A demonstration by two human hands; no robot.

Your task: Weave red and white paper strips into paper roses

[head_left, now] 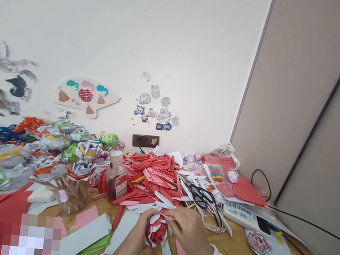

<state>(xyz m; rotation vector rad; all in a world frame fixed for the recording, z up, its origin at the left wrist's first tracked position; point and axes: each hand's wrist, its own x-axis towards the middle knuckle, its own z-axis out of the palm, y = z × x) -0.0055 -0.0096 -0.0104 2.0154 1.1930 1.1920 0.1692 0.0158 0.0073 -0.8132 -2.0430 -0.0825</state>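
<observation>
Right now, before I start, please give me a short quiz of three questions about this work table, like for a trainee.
1. Which two colours show on the paper flower in the left hand?
2. True or false: the right hand is gripping the black-handled scissors.
3. What colour is the socket plate on the wall?
A) white
B) brown
C) green

Key:
1. Red and white
2. False
3. B

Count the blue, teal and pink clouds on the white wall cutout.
3, along the upper part of the cutout: a teal cloud at left, a pink cloud in the middle, a blue cloud at right.
</observation>
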